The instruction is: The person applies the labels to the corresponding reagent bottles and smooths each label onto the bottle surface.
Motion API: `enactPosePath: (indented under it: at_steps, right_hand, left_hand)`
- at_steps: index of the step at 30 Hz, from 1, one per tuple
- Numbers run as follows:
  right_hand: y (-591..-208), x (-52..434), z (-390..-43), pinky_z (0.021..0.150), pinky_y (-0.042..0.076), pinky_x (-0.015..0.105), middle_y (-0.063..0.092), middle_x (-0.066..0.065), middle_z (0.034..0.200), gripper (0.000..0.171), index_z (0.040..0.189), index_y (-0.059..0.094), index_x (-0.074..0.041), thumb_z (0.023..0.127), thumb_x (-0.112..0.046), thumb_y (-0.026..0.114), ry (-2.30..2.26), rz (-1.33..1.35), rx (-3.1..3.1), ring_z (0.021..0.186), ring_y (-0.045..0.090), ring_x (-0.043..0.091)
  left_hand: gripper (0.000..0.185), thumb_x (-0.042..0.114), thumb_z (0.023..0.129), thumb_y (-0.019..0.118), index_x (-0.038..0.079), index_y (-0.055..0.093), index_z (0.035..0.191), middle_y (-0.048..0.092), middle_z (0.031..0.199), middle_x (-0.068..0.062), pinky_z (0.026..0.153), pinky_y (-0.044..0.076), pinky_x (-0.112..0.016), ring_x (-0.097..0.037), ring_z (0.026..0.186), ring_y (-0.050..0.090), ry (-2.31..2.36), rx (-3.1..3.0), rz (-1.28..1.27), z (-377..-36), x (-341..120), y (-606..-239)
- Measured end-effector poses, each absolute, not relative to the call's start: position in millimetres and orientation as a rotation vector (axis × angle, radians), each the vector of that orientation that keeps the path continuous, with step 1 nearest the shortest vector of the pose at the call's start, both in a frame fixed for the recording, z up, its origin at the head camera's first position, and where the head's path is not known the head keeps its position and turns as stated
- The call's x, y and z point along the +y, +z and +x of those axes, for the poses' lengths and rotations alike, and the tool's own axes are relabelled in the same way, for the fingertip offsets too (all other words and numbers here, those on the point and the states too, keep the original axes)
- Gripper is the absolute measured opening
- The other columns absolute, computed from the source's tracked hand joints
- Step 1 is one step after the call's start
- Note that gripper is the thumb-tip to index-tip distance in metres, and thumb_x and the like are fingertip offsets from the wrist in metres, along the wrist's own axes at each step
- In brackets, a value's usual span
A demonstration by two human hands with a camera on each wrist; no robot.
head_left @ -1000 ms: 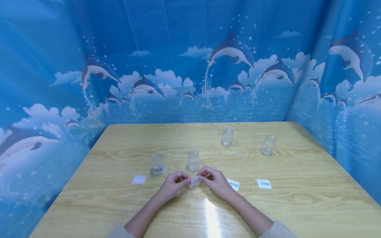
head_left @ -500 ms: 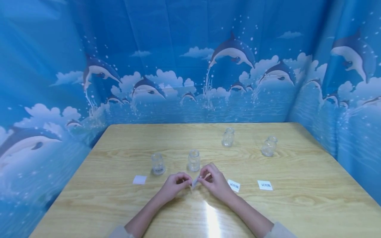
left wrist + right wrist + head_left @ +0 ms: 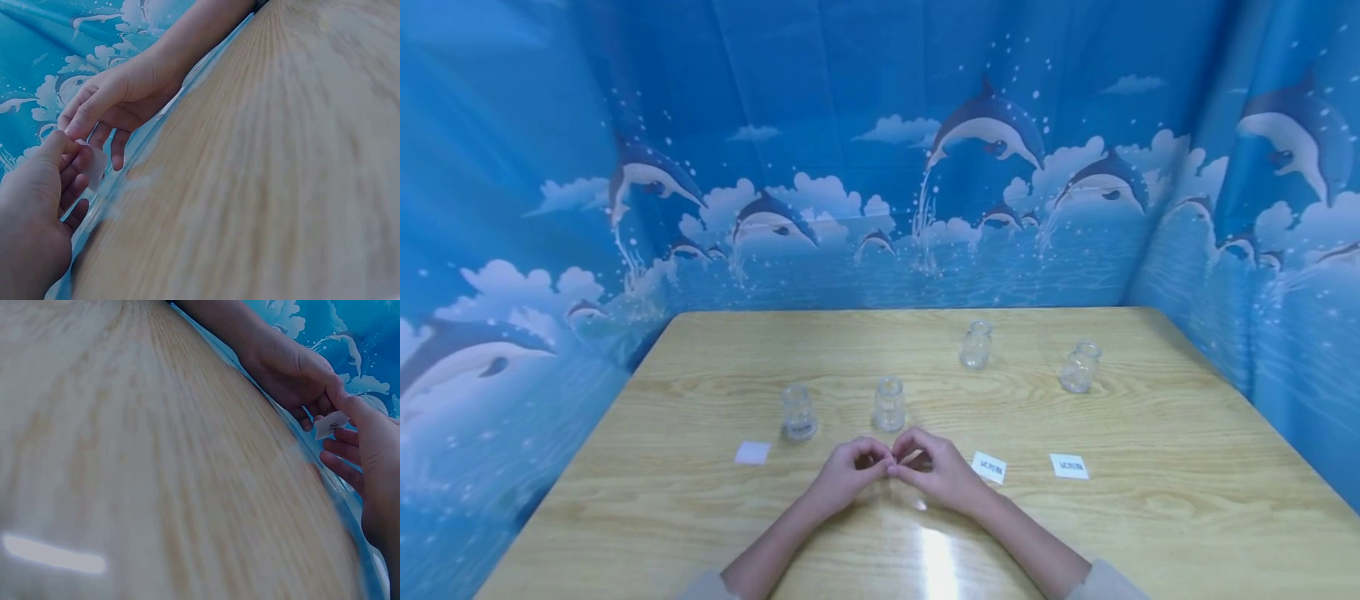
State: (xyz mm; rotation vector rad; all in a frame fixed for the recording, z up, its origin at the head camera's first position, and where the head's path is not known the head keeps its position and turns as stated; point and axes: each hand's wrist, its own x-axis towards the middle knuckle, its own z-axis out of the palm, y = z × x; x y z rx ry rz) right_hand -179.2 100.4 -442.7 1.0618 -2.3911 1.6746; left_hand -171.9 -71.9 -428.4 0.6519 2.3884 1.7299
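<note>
The small printed label (image 3: 330, 425) is in the air between my two hands, above the surface (image 3: 625, 500) and on the near side of the middle jar (image 3: 890, 408). My left hand (image 3: 844, 477) and my right hand (image 3: 943, 473) both seem to pinch it, thumb and forefinger of each meeting at one edge while the rest of it hangs below. This looks like fine fingertip work at the edge, so I'd do well to keep the pinch light, pull slowly and evenly, and touch as little of the label's face as I can; a hasty tug could crease or tear it. The middle jar is clear glass with an open mouth, and I can make out nothing inside. Left of it the near-left jar (image 3: 798, 412) shows dark print low on its side. Farther off stand the back jar (image 3: 976, 347) and the right-hand jar (image 3: 1079, 368), also clear, with no contents I can see. Two printed slips, the inner slip (image 3: 989, 467) and the outer slip (image 3: 1069, 466), lie to my right, and a blank-looking slip (image 3: 752, 452) to my left.
</note>
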Motion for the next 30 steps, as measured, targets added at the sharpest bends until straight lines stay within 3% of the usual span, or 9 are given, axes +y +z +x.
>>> enactPosePath:
  at_steps: [16, 30]
  right_hand:
    - [-427, 99, -171, 0.062, 0.047, 0.028, 0.057, 0.007, 0.085, 0.015, 0.091, 0.053, -0.002, 0.077, -0.006, 0.055, 1.714, 0.968, -2.378, 0.075, 0.055, 0.018]
    - [-428, 99, -173, 0.057, 0.047, 0.029, 0.059, 0.010, 0.082, 0.014, 0.090, 0.055, 0.002, 0.076, -0.002, 0.055, 1.743, 0.899, -2.351, 0.067, 0.056, 0.024]
  left_hand:
    - [0.004, 0.008, 0.077, 0.054, 0.006, 0.051, 0.077, 0.053, 0.078, -0.002, 0.062, 0.041, -0.024, -0.015, 0.070, 0.048, 1.846, 2.365, 0.624, -179, -72, -443]
    - [0.007, 0.004, 0.067, 0.056, 0.007, 0.053, 0.072, 0.057, 0.073, 0.000, 0.066, 0.044, -0.027, -0.015, 0.071, 0.052, 1.863, 2.501, 0.320, -191, -74, -456]
